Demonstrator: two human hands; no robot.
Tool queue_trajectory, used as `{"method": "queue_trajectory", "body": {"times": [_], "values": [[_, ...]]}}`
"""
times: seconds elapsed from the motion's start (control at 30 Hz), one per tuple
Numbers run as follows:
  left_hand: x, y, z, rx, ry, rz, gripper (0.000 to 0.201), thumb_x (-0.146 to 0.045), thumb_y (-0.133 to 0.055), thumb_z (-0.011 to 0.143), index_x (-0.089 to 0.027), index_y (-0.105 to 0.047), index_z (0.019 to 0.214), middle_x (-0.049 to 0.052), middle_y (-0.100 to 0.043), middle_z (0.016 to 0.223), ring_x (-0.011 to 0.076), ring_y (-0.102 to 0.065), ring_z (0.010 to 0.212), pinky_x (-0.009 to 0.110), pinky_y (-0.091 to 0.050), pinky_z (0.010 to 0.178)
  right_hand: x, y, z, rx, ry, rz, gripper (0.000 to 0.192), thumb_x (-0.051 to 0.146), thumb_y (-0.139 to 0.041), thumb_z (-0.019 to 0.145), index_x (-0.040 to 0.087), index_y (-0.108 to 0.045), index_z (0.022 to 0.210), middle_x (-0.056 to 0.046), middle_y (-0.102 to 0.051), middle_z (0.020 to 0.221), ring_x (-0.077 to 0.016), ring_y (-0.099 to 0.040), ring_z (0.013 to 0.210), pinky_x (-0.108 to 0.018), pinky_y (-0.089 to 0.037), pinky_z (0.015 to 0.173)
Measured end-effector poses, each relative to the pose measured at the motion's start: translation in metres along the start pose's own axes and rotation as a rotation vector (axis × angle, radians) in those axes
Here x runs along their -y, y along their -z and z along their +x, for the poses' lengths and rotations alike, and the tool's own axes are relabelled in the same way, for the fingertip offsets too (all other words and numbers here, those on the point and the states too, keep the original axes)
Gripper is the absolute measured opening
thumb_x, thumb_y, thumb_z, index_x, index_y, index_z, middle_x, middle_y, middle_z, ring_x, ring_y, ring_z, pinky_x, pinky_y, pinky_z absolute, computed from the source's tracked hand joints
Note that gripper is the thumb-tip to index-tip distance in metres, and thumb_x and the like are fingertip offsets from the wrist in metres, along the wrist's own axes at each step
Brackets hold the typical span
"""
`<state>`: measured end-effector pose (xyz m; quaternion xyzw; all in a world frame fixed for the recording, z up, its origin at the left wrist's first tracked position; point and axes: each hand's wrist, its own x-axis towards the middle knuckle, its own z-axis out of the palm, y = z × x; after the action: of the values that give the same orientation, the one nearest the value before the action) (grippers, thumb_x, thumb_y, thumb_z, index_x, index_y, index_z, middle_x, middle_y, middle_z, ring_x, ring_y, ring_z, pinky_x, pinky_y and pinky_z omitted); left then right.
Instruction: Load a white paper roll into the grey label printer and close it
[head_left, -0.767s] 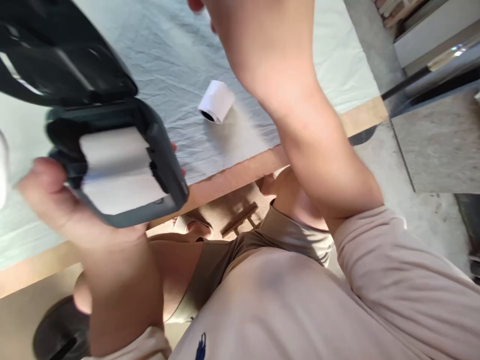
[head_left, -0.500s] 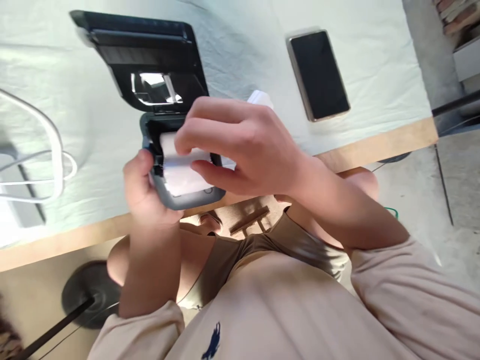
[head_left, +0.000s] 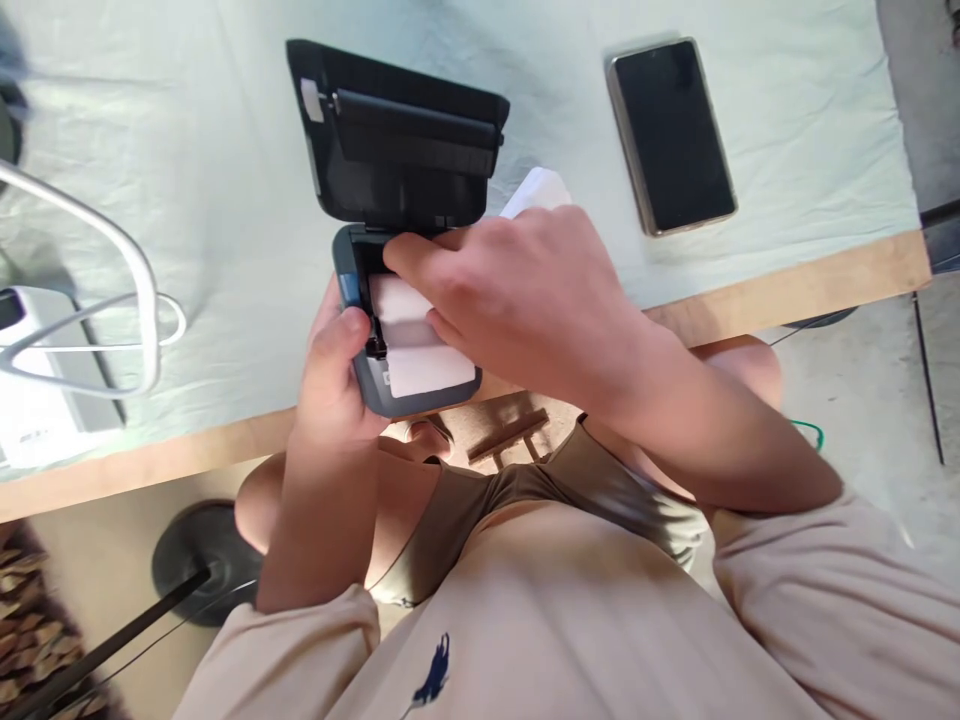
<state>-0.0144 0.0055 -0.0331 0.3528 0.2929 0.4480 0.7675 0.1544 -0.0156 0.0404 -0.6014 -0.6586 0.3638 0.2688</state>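
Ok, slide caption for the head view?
Left hand holding a dark-grey plastic printer, black lid open, with the right hand over its white paper roll.

**Smooth plastic and matt paper above creased cloth**

From my remote seat, I see a dark case (head_left: 346,265) of smooth, mostly matt plastic at the centre of the frame. Its lid (head_left: 360,180) is black plastic with a faint sheen, its roller (head_left: 416,120) duller. The paper roll (head_left: 409,325) inside looks smooth and matt. At upper right, my feed shows a phone (head_left: 679,140) with a glossy, glass-like front. Pale, lightly creased cloth covers the tabletop (head_left: 225,200), whose edge (head_left: 787,285) is bare wood. At left runs a smooth white cable (head_left: 139,255).
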Motion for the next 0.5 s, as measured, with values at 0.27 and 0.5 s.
{"method": "queue_trajectory", "body": {"times": [0.27,0.5], "values": [[0.0,-0.004,0.007,-0.095,-0.021,-0.009,0.031,-0.044,-0.064,0.093,-0.019,-0.082,0.102,0.006,-0.082,0.103,0.0246,-0.08,0.088,0.04,-0.073,0.077,-0.036,0.064,-0.023,-0.445,0.186,-0.12,0.035,0.023,-0.059,0.089,0.019,-0.072,0.122,0.002,-0.068,0.118,-0.0066,-0.064,0.102,-0.015,-0.049,0.078],[-0.006,0.001,0.014,-0.102,0.066,0.098,0.037,-0.059,-0.08,0.069,-0.033,-0.082,0.095,0.007,-0.081,0.115,0.0448,-0.07,0.124,0.06,-0.071,0.091,-0.104,0.074,-0.003,-0.562,-0.084,-0.225,0.029,0.035,-0.064,0.089,0.026,-0.06,0.115,-0.003,-0.067,0.119,-0.0167,-0.062,0.106,-0.029,-0.056,0.097]]}}
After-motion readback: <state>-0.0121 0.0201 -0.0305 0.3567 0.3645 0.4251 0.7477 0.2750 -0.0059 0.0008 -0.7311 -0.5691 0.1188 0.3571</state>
